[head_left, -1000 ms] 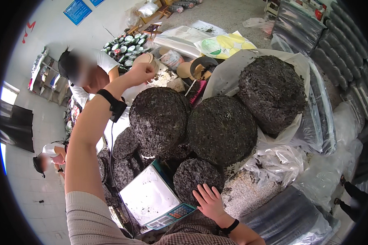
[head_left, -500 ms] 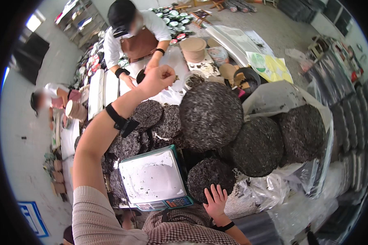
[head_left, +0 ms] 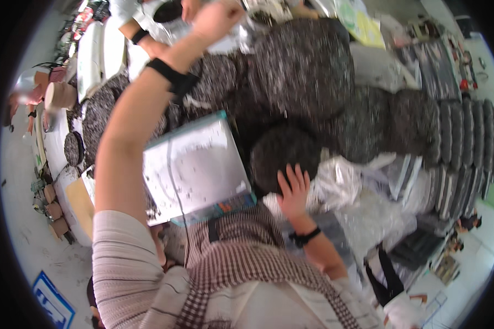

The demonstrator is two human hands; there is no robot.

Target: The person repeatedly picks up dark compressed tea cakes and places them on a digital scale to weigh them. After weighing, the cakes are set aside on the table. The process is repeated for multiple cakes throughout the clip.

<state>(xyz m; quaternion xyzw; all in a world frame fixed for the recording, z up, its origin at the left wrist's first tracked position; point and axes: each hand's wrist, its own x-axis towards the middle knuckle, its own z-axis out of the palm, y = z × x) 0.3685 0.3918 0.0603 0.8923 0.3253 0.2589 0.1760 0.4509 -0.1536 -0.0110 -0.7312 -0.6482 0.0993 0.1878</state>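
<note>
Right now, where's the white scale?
In the head view, the white scale is just left of the middle, between the left arm and the dark round slab that the right hand touches.

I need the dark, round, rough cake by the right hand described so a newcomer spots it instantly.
Find the flat, white-topped scale with teal edging, in front of the brown checked apron. The dark, round, rough-textured cake sits just to its right. Unlike the larger dark, round stack beyond it, this smaller cake has the bare right hand over its near edge.
</note>
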